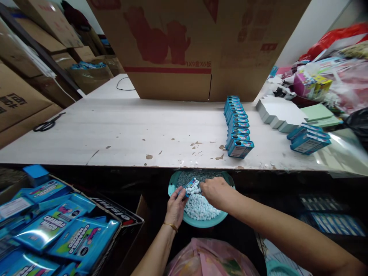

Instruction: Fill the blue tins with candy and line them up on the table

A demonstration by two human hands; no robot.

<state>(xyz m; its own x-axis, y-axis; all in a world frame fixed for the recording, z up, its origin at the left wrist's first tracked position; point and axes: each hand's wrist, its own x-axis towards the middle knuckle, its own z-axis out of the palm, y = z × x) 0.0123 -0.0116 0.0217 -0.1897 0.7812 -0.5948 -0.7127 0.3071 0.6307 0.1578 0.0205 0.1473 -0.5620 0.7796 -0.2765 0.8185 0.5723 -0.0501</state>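
Head view: left hand (176, 207) clamped on one blue box (190, 183), right hand (217, 192) closed together, above one basin (201, 224).

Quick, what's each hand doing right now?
Left hand: holding a blue box.
Right hand: curled closed at the white pellets; contents can't be told.

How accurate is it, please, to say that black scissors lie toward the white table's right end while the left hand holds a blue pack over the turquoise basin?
One detail is wrong: the head view shows the black scissors toward the left end of the white table, not the right. The left hand does hold a blue pack over the turquoise basin.
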